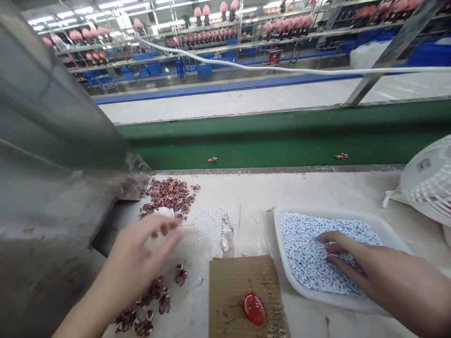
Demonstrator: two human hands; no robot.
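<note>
My left hand (141, 253) hovers over the worktable, blurred, fingers reaching toward a pile of small dark red pieces (169, 195); something small and white shows at its fingertips, but I cannot tell if it is held. My right hand (355, 265) lies in a white plastic tray (387, 227) filled with many small white pieces (306, 249), fingers spread and pressed into them. More dark red pieces (151, 305) are scattered near my left forearm. A few loose white pieces (211, 220) lie between the pile and the tray.
A brown cardboard sheet (232, 286) with a red blob (253, 307) lies at the front. A large grey metal housing (52, 164) stands on the left. A green conveyor belt (282, 145) runs behind the table. A white fan (430, 183) sits at the right.
</note>
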